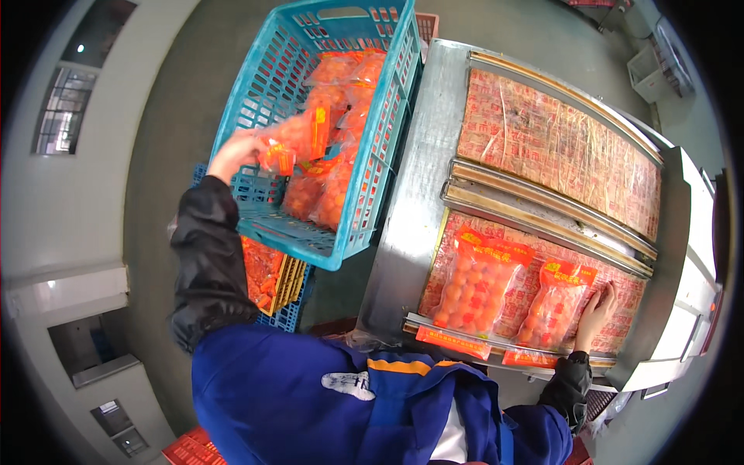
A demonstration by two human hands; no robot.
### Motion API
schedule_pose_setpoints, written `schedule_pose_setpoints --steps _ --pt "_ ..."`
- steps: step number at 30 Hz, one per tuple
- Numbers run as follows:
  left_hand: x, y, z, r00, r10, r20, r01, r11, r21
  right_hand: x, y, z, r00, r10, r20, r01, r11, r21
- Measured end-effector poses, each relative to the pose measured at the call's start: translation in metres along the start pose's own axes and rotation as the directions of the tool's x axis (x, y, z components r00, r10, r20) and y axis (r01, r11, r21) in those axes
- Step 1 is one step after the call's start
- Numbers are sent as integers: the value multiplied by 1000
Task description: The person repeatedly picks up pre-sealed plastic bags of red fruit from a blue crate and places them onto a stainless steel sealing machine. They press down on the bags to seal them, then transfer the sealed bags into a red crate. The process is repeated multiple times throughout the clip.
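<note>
My left hand (239,153) is closed on a clear and red plastic bag of orange balls (293,139), held inside a teal crate (298,246). That bag is slightly smeared by motion. Several similar filled bags (337,182) lie along the crate's right side. On the metal machine bed to the right, two filled bags, a left one (477,287) and a right one (549,314), lie side by side, their lower ends across a metal bar (457,335). My right hand (597,314) rests beside the right-hand bag, its fingers extended and apart.
Long bars (542,209) divide the machine bed into two patterned red panels, the far one (558,147) bearing no bags. A white machine housing (682,271) stands at the right. Below the teal crate are a yellow crate (288,285) with orange contents and a blue crate (298,306).
</note>
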State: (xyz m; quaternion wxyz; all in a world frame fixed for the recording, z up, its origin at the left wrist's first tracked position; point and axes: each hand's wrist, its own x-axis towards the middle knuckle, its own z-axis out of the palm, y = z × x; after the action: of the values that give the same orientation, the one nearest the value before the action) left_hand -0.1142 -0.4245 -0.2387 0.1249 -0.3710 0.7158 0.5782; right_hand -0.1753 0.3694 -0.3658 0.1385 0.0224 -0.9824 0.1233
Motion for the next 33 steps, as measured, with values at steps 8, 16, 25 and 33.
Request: schedule_pose_setpoints --steps 8,16,25,33 --pt "-111 85 102 902 423 -90 -424 821 -383 0 -4 -5 996 -30 -89 44 986 163" --pt "-231 181 291 650 760 -13 -574 479 -664 29 -18 -85 969 -202 140 -10 538 843" --pt "-257 27 614 846 386 367 -248 896 -369 10 74 -111 838 -55 543 -543 -191 818" --pt "-264 -28 679 790 553 266 -612 684 397 23 105 -106 957 -253 141 125 802 585"
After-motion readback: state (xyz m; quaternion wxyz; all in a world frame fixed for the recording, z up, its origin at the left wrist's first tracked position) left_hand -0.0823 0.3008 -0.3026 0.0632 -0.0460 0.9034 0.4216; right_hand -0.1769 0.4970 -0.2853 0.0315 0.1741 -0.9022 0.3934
